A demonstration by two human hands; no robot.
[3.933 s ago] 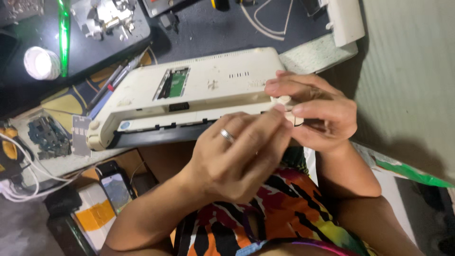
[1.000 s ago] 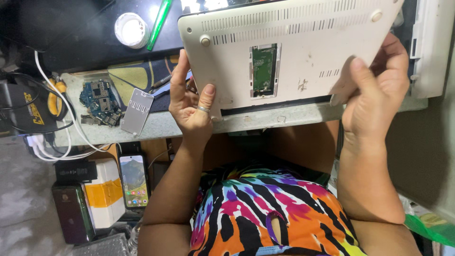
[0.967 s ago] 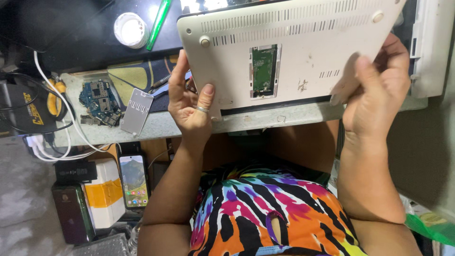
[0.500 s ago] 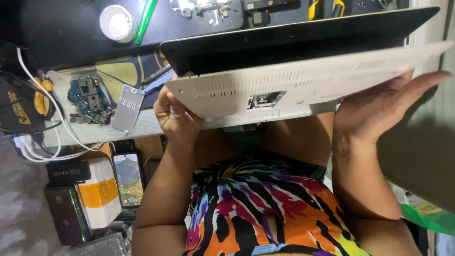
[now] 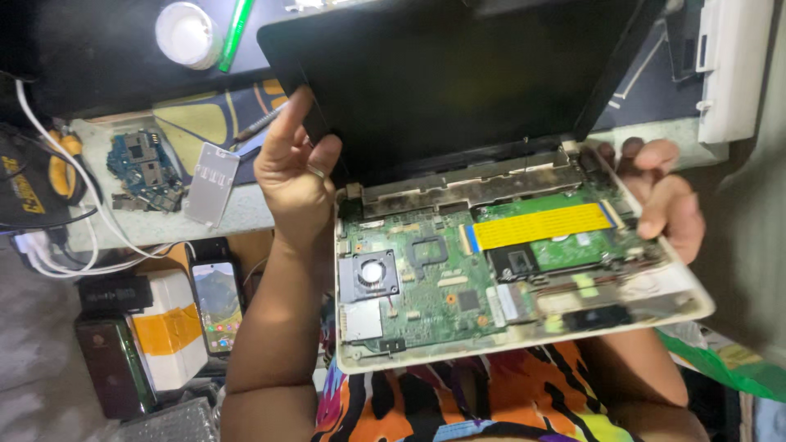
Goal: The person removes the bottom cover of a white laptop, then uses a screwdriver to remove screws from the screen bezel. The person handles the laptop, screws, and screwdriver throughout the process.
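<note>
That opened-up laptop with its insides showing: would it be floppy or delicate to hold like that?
The laptop probably stays stiff: its white base keeps flat though held only at the edges by the left hand and right hand. It is likely fragile, since the green board and yellow ribbon cable lie bare.

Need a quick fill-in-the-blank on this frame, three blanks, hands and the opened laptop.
1. The left hand grips the laptop at its ____ hinge corner.
2. The flat ribbon cable across the circuit board is ____ in colour.
3. The right hand holds the laptop's ____ edge.

Missing words: left; yellow; right
</note>
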